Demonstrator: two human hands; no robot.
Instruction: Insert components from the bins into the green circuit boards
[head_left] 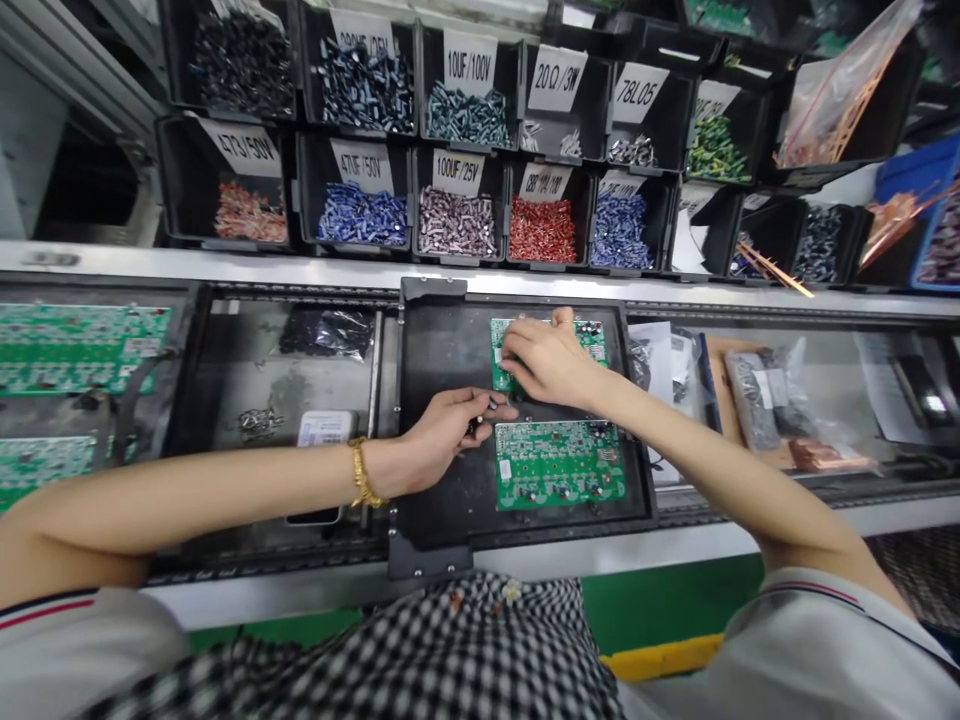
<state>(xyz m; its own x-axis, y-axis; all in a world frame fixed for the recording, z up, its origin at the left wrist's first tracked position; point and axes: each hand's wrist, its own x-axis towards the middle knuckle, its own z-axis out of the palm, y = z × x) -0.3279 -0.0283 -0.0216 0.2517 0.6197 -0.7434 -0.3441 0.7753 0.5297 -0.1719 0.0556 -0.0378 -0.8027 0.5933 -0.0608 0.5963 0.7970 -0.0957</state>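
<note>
under right hand (551, 357), green board (595, 347)

**Bare left hand (442, 437) and bare right hand (551, 355) above a flat black tray (442, 345)**

The right hand bends over the upper rectangular green circuit board (591, 350), covering its middle; its fingertips are partly hidden. The left hand holds small dark components (475, 425) beside the gap between this board and the lower rectangular green circuit board (560, 465). A gold-coloured bracelet (361, 472) encircles the left wrist. Beyond a pale metal rail (337, 257), open black plastic bins (184, 190) contain small multicoloured parts (541, 230) beneath printed white labels (457, 172).
</note>
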